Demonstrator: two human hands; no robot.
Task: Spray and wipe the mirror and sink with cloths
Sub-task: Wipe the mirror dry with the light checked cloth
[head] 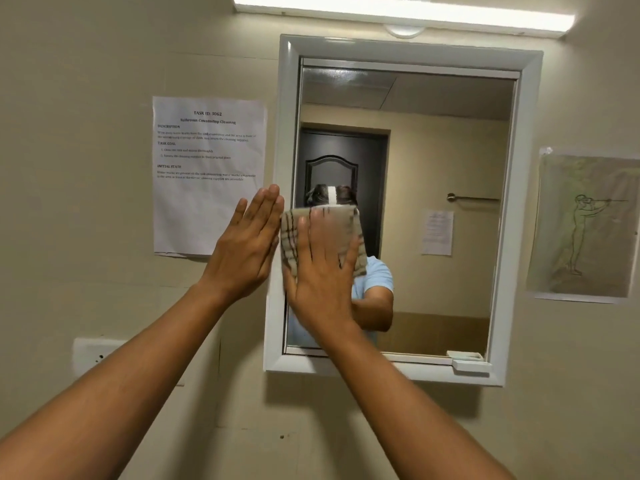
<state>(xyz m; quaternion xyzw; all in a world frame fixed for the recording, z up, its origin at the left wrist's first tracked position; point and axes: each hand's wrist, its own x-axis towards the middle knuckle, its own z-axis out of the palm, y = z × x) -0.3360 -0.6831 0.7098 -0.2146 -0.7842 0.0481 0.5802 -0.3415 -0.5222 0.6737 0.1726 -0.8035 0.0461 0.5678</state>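
Note:
The white-framed mirror (433, 168) hangs on the beige wall straight ahead. My right hand (322, 271) lies flat with spread fingers on a beige cloth with dark stripes (289, 233), pressing it against the glass near the mirror's left edge. My left hand (242, 247) is beside it, flat, fingers straight and together, holding nothing. Its fingertips reach the left side of the mirror frame (278, 161). The sink and any spray bottle are out of view.
A printed task sheet (207, 174) is taped to the wall left of the mirror, and a line drawing (585, 226) to the right. A tube light (401, 12) runs above. A white switch plate (93, 355) sits low left. A small white catch (467, 362) juts from the frame's bottom right.

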